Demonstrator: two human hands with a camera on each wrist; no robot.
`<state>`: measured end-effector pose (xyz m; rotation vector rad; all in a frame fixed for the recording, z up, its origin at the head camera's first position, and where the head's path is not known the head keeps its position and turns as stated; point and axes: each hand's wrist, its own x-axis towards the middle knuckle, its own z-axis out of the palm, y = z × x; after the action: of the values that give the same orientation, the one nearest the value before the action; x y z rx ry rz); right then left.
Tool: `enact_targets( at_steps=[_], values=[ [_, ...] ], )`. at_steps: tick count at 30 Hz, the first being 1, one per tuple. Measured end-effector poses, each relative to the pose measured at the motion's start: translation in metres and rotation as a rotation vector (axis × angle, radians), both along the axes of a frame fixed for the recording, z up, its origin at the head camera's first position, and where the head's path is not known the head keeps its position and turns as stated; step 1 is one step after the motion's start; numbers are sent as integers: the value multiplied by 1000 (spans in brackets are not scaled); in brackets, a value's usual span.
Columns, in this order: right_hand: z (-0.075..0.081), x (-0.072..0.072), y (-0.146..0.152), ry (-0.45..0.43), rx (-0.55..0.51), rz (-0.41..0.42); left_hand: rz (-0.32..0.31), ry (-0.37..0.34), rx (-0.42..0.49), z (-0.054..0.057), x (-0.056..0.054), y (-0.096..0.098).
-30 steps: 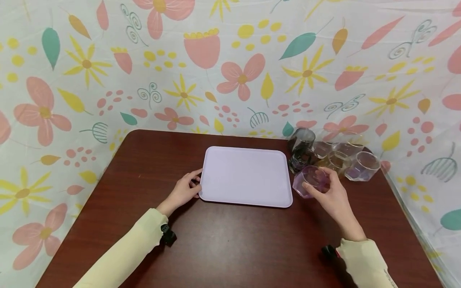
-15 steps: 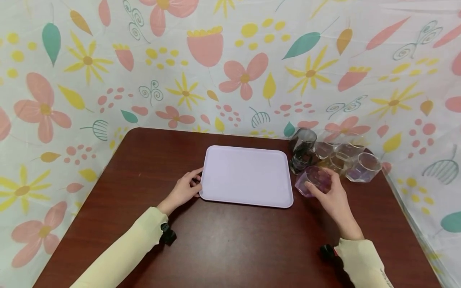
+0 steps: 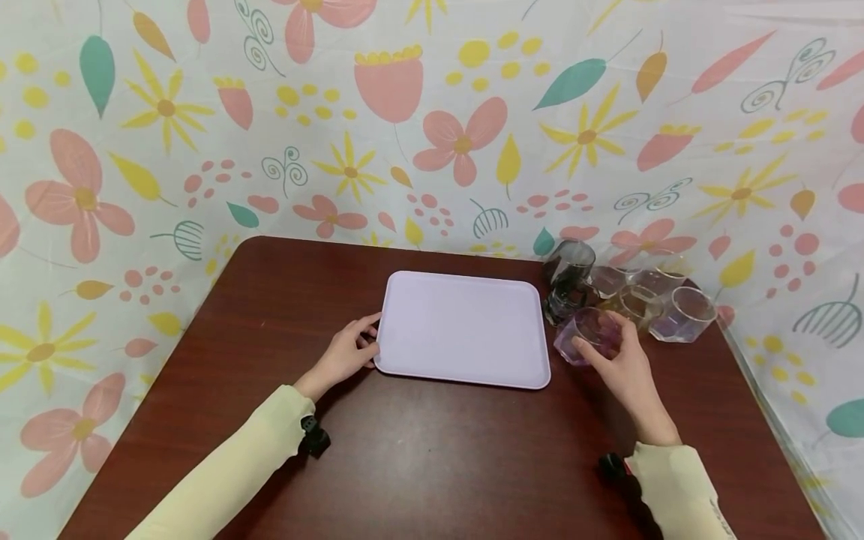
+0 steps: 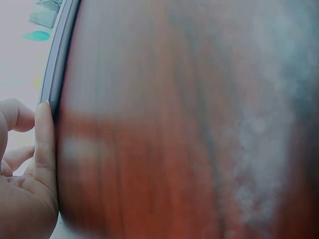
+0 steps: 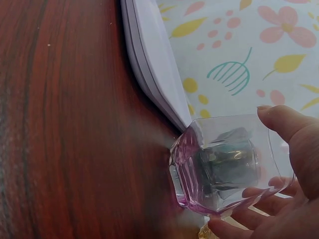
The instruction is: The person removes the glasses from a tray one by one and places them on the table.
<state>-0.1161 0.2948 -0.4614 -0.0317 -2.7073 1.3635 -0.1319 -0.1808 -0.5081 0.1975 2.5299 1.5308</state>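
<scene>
My right hand holds a clear glass with a purple base, thumb on the near side and fingers round the far side. The right wrist view shows the thumb at the rim of this faceted glass and the fingers beneath its wall. It stands upright just off the right edge of the pale lilac tray, which lies flat and bare on the table. My left hand touches the tray's left edge with thumb and fingertips. In the left wrist view the thumb lies straight against the rim.
Behind the right hand stand several other glasses: a smoky dark glass, a smaller dark one, an amber one and another with a purple base. A flowered cloth hangs behind the brown table.
The purple-based glass has shifted very slightly right in my right hand, a little further from the tray. My left hand stays at the tray's edge. The head view has drifted slightly.
</scene>
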Motion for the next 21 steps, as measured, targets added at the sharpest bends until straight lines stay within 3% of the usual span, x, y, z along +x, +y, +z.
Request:
enact_targets(
  at_steps=[11,21],
  values=[
    [5,4,0,-8,54,3,-3,35,9,2,0,2],
    [18,4,-9,179,132,3,7,-3,0,5,1,2]
  ],
)
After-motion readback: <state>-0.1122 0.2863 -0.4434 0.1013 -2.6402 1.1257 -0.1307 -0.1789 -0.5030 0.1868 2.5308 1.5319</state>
